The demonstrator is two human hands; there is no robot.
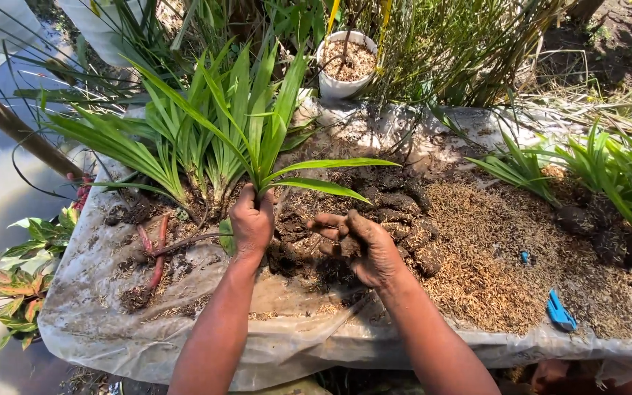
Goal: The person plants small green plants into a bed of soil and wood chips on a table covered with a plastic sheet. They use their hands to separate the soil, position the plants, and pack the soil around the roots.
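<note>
Two hands work near the counter's front edge. The left hand [251, 219] has its fingers wrapped tight around a plant [272, 139]. The right hand [360, 245] cups soil [347, 246], fingers curled.

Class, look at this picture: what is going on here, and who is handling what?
A person works at a plastic-covered table outdoors. The left hand grips a green long-leaved seedling at its base, upright. The right hand, soiled, cups a clump of dark soil beside it. More leafy plants stand to the left, soil balls and a heap of husks lie to the right, with a blue tool near the edge.
</note>
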